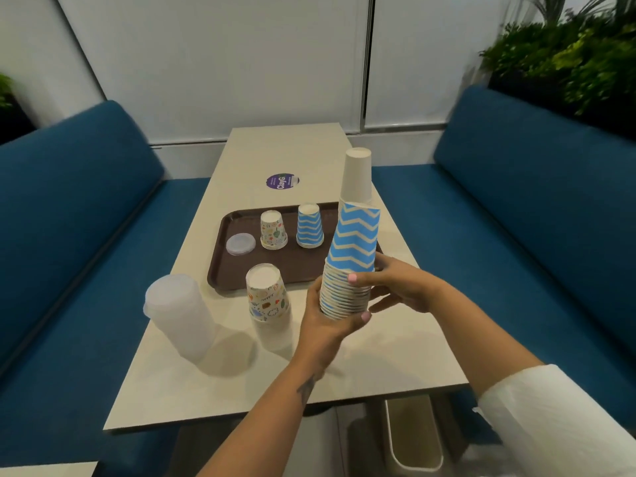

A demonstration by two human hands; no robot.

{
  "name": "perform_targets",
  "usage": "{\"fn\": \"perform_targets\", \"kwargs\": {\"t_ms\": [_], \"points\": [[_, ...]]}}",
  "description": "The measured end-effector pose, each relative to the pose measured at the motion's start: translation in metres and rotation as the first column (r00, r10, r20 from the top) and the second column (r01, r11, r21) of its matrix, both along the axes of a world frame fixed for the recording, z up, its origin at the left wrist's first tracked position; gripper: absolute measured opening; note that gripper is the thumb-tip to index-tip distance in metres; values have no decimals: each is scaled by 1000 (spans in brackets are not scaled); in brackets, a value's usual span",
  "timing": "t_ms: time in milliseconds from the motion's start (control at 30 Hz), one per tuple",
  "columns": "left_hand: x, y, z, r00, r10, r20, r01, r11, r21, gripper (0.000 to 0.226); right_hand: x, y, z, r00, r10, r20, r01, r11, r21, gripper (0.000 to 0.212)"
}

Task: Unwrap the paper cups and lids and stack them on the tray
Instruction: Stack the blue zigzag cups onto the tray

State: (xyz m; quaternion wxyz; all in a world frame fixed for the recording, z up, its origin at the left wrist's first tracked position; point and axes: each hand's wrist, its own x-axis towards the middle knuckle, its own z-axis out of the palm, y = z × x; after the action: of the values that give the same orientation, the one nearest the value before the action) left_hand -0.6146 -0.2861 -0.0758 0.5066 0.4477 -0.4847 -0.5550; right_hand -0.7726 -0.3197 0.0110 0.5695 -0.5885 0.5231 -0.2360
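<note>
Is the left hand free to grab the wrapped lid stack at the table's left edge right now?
Probably not yet. The left hand grips the bottom of the blue zigzag cup stack, as does the right hand. The path to the lid stack itself looks unobstructed.

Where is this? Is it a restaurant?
Probably a cafe or canteen booth. Blue padded benches face each other across a narrow table, and a brown serving tray holds paper cups, as in a self-service place.
</note>
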Motion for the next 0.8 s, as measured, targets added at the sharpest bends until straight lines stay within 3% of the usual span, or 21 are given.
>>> {"fn": "perform_targets", "kwargs": {"t_ms": [133, 267, 333, 633, 800], "points": [[-5, -8, 7, 1000, -4, -14, 4, 1000, -3, 96, -8, -12, 21, 992, 93, -86, -95, 995, -21, 48], [-8, -11, 6, 1000, 4, -1, -4, 1000, -4, 86, -7, -33, 42, 993, -44, 108, 61, 985, -160, 33], [-12, -13, 4, 1000, 11, 1, -11, 1000, 13, 83, -4, -48, 49, 986, -100, 132, 128, 967, -220, 34], [-34, -34, 0, 993, 105, -48, -104, 994, 28, 84, -15, -102, 77, 988, -31, 150, 76, 948, -309, 13], [-49, -42, -6, 985, 166, -49, -165, 986, 27, 86, -21, -126, 84, 992, 32, 126, 9, 950, -312, 33]]}}
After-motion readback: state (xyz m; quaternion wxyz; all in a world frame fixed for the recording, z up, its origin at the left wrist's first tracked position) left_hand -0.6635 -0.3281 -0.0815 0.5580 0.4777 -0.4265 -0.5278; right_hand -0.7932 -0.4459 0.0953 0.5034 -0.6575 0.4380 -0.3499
